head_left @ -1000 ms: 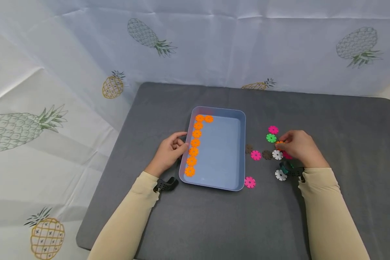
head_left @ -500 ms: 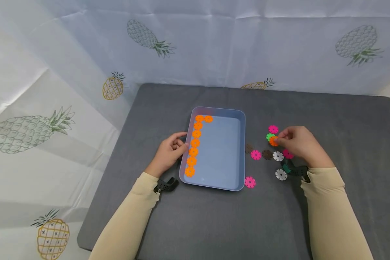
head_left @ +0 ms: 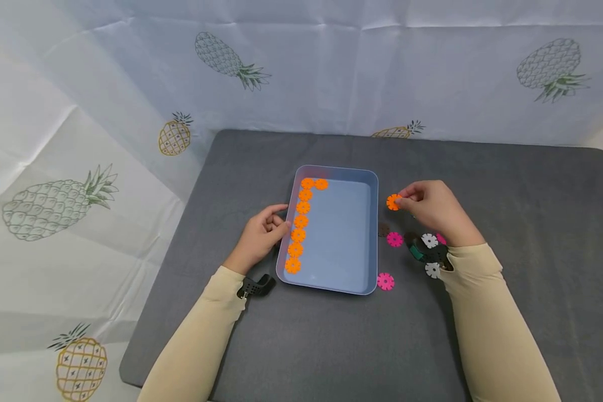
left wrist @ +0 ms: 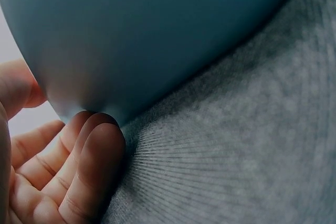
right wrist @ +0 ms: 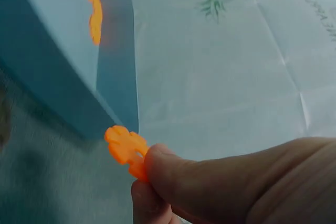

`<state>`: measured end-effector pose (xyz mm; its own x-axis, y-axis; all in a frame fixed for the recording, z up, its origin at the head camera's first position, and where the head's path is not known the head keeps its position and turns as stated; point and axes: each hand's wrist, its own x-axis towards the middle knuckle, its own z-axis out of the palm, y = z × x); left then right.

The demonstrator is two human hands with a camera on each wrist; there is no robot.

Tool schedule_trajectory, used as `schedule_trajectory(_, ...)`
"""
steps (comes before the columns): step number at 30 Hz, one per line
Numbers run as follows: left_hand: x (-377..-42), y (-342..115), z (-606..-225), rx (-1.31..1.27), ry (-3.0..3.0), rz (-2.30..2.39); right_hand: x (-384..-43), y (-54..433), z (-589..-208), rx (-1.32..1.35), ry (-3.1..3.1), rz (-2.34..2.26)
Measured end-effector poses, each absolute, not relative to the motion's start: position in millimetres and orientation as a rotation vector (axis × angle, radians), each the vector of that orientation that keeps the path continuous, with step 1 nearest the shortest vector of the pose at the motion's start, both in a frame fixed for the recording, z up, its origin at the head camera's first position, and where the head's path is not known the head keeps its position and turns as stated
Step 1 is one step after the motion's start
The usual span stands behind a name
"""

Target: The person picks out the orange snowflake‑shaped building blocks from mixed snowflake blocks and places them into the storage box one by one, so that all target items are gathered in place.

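In the head view my right hand [head_left: 432, 206] pinches an orange flower-shaped plastic disc [head_left: 393, 202] between thumb and fingers, just beyond the tray's right side. The right wrist view shows the disc [right wrist: 127, 150] tilted at the fingertips, beside the tray wall [right wrist: 118, 51]. My left hand [head_left: 258, 234] holds the left side of the blue-grey tray [head_left: 341, 234], thumb and index finger at its rim. Curled fingers [left wrist: 100, 161] meet the tray's outer wall [left wrist: 157, 35] in the left wrist view. Inside the tray, orange discs [head_left: 301, 221] form a column along the left wall, with another [head_left: 321, 184] at the top.
Right of the tray lie pink [head_left: 394, 239], brown [head_left: 384, 229] and white discs [head_left: 429, 240], some partly hidden under the right wrist and its black strap. Another pink disc [head_left: 386, 281] is by the tray's lower right corner. A pineapple-print cloth [head_left: 306, 72] hangs behind the grey table [head_left: 331, 346].
My right hand has picked the orange disc from among the loose discs and carried it left and away from me, towards the tray. My left hand stays at the tray.
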<state>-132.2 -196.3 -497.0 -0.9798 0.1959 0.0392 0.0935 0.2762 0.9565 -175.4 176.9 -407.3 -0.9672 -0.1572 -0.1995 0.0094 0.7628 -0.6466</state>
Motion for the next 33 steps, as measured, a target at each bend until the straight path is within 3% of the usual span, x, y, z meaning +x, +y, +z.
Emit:
schedule_trajectory(18,-142,-196,-488,0.341,2.442,1.816,-206,116,-386,-0.156,2.659,-1.061)
schedule_trajectory(33,-131,-198,-496,0.302,2.427,1.829,-226,70,-411,-0.176,2.594,-1.000)
